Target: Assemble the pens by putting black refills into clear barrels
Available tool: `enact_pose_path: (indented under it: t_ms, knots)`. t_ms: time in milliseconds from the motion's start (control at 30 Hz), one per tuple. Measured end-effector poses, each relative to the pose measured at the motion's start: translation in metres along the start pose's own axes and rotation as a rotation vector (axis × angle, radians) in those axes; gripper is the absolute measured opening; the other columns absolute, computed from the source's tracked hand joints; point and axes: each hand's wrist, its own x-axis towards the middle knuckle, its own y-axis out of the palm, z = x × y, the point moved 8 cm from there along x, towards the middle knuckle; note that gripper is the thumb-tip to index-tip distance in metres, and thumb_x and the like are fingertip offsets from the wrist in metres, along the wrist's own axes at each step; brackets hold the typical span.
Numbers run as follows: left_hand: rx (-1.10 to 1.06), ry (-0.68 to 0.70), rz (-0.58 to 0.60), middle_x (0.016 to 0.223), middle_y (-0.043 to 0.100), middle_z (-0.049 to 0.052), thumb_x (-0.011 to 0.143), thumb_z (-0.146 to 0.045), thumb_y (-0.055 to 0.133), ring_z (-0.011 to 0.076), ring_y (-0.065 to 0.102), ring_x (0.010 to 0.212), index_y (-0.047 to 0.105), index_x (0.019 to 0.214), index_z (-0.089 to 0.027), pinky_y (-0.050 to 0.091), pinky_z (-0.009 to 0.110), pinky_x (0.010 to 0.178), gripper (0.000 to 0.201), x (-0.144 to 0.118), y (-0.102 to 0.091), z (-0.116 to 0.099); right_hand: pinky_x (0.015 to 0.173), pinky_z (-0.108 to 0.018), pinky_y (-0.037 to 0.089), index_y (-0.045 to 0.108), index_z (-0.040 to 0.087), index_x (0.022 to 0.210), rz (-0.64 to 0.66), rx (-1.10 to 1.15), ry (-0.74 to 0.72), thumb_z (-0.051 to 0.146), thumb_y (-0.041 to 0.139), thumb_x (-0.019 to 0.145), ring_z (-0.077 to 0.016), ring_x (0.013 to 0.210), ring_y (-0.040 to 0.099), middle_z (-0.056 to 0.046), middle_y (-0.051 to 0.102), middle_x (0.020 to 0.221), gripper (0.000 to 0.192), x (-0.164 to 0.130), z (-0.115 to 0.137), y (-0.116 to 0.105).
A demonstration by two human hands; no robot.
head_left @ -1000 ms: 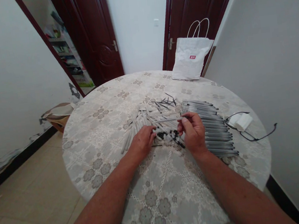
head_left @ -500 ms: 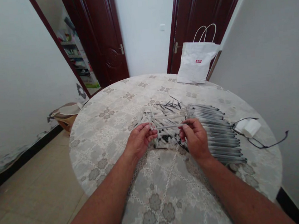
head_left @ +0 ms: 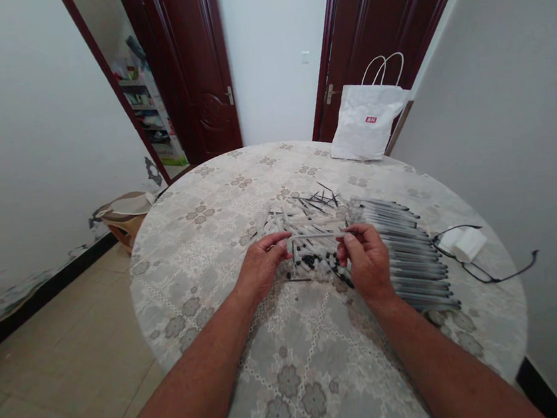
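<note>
Pinching a pen barrel [head_left: 314,236] level between left hand [head_left: 261,269] and right hand [head_left: 366,261], just above the loose parts pile [head_left: 306,229]; risk: fingertip slip drops it into the pile.

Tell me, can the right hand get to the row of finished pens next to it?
Probably yes. The right hand sits just beside the row of pens with nothing between them, though its grip is busy pinching a pen tube.
</note>
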Motion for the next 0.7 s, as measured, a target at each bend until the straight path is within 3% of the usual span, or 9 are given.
enact_pose_path:
  t_ms: [233, 467, 700]
  knots:
    - [-0.055, 0.013, 0.071, 0.081, 0.064, 0.002, 0.082, -0.030, 0.074, 0.0128, 0.065, 0.074, 0.076, 0.109, -0.016, 0.058, 0.039, 0.090, 0.030, 0.000, 0.006, -0.001, 0.044, -0.021, 0.043, 0.057, 0.022, 0.096, 0.025, -0.033, 0.055, 0.034, 0.061, 0.091, -0.0110, 0.048, 0.052, 0.006, 0.059, 0.061, 0.014, -0.002, -0.005, 0.002]
    - [-0.269, -0.022, -0.024, 0.083, 0.067, 0.001, 0.077, -0.025, 0.080, 0.0118, 0.067, 0.076, 0.071, 0.102, -0.018, 0.059, 0.036, 0.087, 0.027, 0.002, -0.001, -0.007, 0.048, -0.024, 0.043, 0.059, 0.021, 0.097, 0.136, -0.140, 0.048, 0.036, 0.061, 0.091, -0.0123, 0.050, 0.054, 0.003, 0.064, 0.068, 0.016, -0.007, -0.012, 0.011]
    - [-0.348, -0.004, -0.107, 0.104, 0.074, 0.010, 0.084, -0.029, 0.076, 0.0173, 0.073, 0.089, 0.069, 0.109, -0.016, 0.060, 0.033, 0.083, 0.030, 0.004, -0.011, -0.014, 0.078, -0.034, 0.053, 0.069, 0.022, 0.107, 0.372, -0.586, -0.270, 0.027, 0.059, 0.093, -0.0221, 0.084, 0.069, -0.006, 0.075, 0.093, 0.018, -0.022, -0.001, 0.039]
